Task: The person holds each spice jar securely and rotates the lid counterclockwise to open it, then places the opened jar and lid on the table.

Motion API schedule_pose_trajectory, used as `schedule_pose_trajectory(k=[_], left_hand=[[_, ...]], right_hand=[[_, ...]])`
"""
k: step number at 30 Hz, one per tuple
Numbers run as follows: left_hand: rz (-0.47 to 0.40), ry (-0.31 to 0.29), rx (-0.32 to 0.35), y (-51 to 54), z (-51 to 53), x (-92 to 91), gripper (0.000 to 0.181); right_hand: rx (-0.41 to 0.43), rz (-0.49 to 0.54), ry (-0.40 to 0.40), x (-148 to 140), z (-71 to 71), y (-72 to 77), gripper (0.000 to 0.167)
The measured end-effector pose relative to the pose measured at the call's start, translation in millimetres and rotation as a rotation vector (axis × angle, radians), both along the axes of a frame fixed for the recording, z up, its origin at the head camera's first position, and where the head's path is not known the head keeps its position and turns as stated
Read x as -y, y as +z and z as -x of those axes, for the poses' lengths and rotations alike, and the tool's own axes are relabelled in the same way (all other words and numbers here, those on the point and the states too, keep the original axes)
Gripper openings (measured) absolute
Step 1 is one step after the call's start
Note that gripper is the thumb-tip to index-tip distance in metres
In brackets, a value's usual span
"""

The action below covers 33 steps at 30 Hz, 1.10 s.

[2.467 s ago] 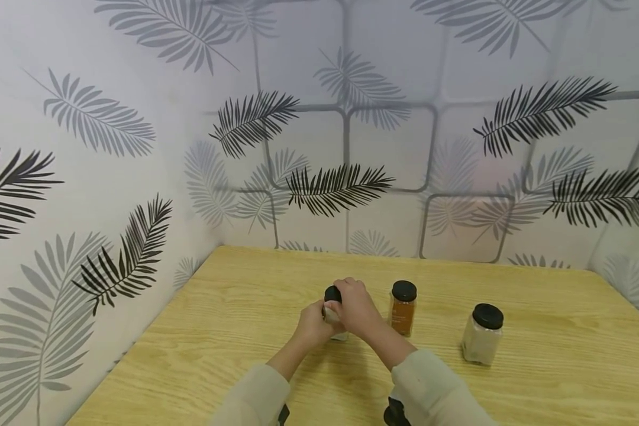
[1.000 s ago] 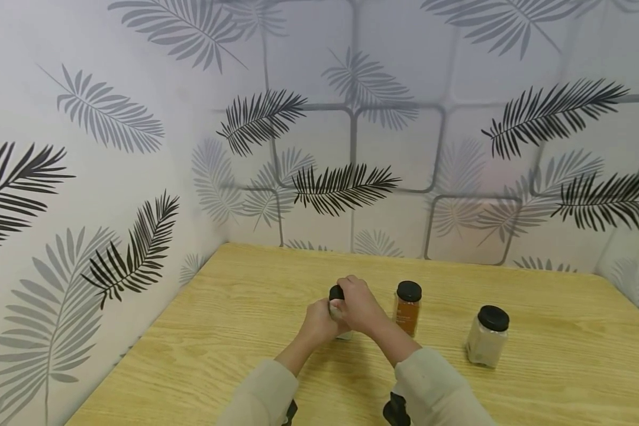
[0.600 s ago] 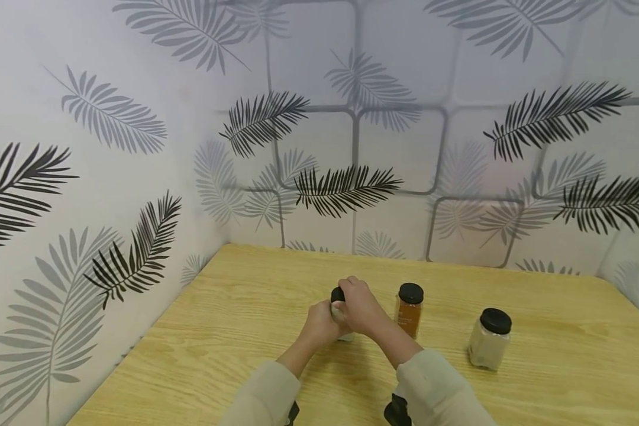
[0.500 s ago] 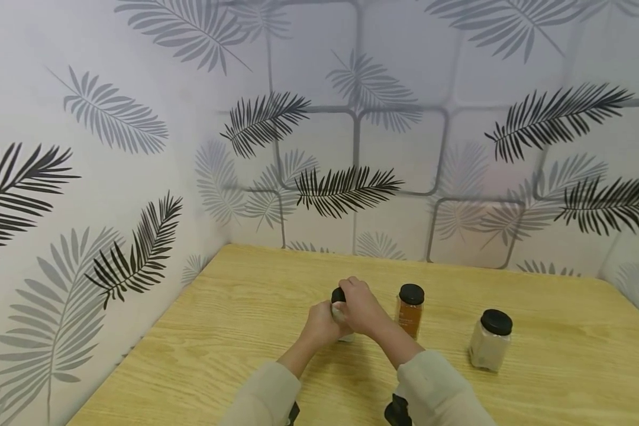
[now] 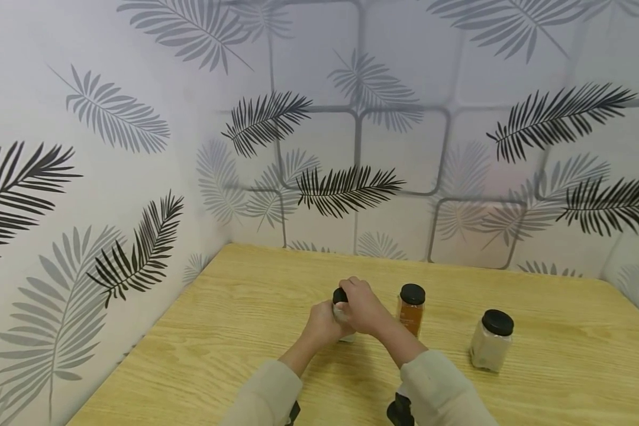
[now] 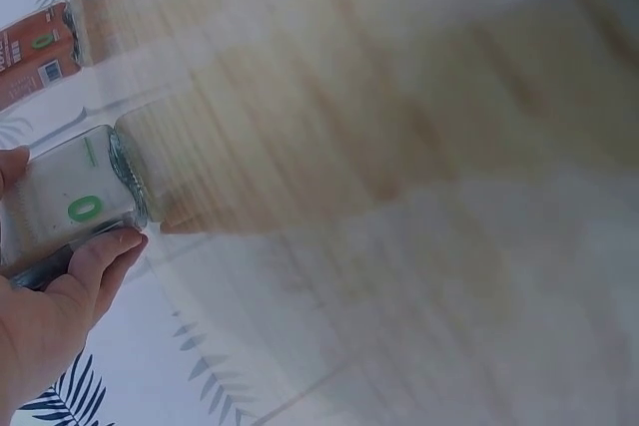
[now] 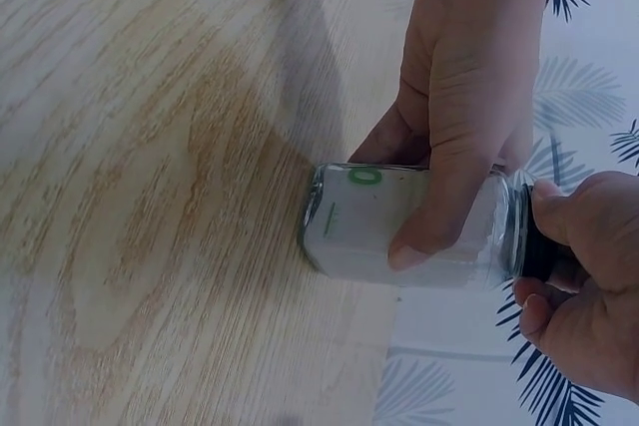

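A clear square glass jar point(image 7: 369, 231) with white contents and green print stands on the wooden table. My left hand point(image 5: 322, 324) grips its body, thumb across the front in the right wrist view. My right hand point(image 5: 363, 307) pinches the jar's black lid point(image 7: 537, 236) from above, fingers curled round its edge. The lid sits on the jar's mouth. In the head view the hands cover most of the jar. To the right, near my right wrist, stands a jar of orange-brown spice point(image 5: 410, 312) with a black lid.
Farther right stands another black-lidded jar point(image 5: 491, 343) with pale contents. The wooden table point(image 5: 234, 307) meets leaf-patterned walls point(image 5: 319, 148) at the back and left. Black straps or devices point(image 5: 401, 409) show beneath the sleeves.
Both hands stay on the jar and lid with hardly any movement. The whole head view has shifted slightly, so the table and jars appear a little farther right.
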<state>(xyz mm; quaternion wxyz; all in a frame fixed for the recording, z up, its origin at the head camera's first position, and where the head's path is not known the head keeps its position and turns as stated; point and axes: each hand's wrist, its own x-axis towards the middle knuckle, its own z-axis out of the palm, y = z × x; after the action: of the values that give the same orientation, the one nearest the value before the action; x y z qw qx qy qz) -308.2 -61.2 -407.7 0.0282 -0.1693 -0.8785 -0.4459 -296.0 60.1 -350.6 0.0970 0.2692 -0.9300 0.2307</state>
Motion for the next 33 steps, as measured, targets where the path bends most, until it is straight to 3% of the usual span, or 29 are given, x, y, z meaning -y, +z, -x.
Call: schedule_pose_trajectory(k=[11,22,27,33], left_hand=[[0.014,0.018,0.031,0.2,0.9,-0.5,0.04],[-0.013,0.015,0.033,1.4,0.8,-0.9,0.044],[0.009,0.029,0.044,0.4,2.1,-0.4,0.043],[0.0,0.024,0.087,-0.5,2.2,0.3,0.037]], right_hand=[[0.119,-0.025,0.031,-4,0.9,8.0,0.029],[0.143,-0.103,0.128,-12,11.1,13.4,0.023],[0.115,-0.105,0.113,-11,11.2,11.8,0.029],[-0.015,-0.068,0.015,-3,7.4,6.3,0.037]])
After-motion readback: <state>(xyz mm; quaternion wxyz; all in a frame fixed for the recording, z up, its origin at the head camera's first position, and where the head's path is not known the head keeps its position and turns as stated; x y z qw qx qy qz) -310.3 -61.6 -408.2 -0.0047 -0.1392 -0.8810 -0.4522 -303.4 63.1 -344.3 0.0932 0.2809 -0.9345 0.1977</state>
